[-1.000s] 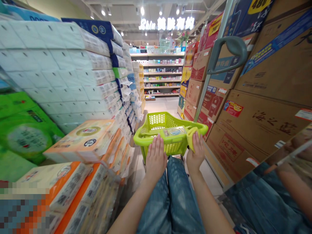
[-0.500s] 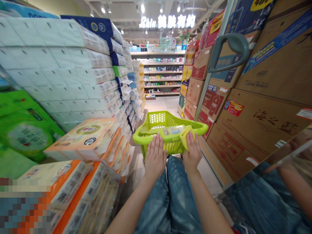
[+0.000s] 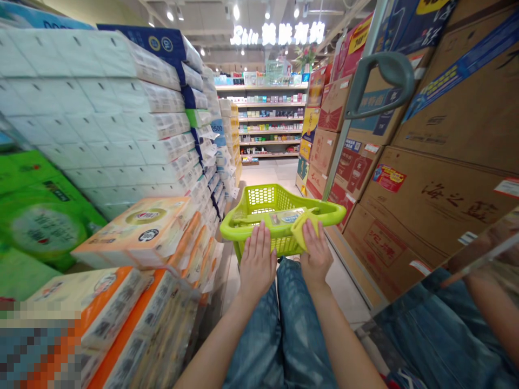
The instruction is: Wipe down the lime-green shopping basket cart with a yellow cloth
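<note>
A lime-green plastic shopping basket [image 3: 239, 233] with perforated walls stands in front of my knees. My left hand [image 3: 258, 259] rests on its near rim, fingers stretched out flat and close together. On the right part of the same rim, my right hand [image 3: 315, 254] presses a folded yellow cloth [image 3: 299, 231] against the plastic, its fingers bent over the cloth. A clear label panel with print [image 3: 288, 216] lies along the rim between and beyond the hands. The undersides of my fingers are hidden.
Stacked white tissue packs [image 3: 101, 102] and orange tissue packs [image 3: 133, 221] line the left. Cardboard cartons [image 3: 441, 194] rise on the right, with a grey handle [image 3: 381, 84] on a metal post before them. Stocked shelves [image 3: 271, 116] stand at the aisle's far end.
My right hand has slid a little to the left along the rim with the yellow cloth. My left hand and the basket stay nearly where they were.
</note>
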`<control>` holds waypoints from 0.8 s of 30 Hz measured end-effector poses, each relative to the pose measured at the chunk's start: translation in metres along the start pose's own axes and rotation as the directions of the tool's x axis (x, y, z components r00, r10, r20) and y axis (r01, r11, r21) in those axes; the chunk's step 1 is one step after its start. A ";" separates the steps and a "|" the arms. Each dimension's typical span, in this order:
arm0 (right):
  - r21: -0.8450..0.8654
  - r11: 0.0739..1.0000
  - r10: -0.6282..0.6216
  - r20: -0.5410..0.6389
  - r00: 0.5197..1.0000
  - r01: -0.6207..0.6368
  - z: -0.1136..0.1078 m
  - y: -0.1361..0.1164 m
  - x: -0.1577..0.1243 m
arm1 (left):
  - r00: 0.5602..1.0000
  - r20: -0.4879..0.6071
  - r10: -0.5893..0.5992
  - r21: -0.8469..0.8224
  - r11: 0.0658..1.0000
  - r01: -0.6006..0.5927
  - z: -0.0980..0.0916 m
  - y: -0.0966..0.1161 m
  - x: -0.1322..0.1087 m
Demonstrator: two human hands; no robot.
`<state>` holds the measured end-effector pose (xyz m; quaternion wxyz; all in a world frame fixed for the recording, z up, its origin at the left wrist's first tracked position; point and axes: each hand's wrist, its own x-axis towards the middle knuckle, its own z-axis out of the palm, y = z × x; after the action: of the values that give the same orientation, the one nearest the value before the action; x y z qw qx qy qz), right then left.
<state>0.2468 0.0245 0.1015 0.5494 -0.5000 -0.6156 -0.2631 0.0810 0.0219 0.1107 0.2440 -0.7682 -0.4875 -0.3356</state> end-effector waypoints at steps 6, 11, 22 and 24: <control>0.042 0.984 0.177 -0.032 0.984 -0.176 0.001 -0.015 0.006 | 1.000 0.001 -0.021 -0.001 1.000 0.021 0.002 0.004 0.000; 0.105 0.991 -0.088 0.107 0.990 0.076 0.011 -0.057 0.000 | 1.000 -0.001 0.007 -0.028 1.000 -0.007 0.001 0.000 -0.002; 0.002 0.982 0.186 -0.020 0.982 -0.186 -0.001 -0.009 0.011 | 0.999 -0.002 -0.042 -0.023 0.999 0.042 0.001 0.007 0.001; 0.049 0.997 0.056 0.059 0.997 -0.059 0.005 -0.037 0.006 | 1.000 -0.009 -0.022 -0.030 0.999 0.022 0.001 0.006 0.000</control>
<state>0.2116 0.0176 0.1146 0.5513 -0.5109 -0.6231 -0.2166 0.0865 0.0205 0.1097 0.2309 -0.7648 -0.4899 -0.3490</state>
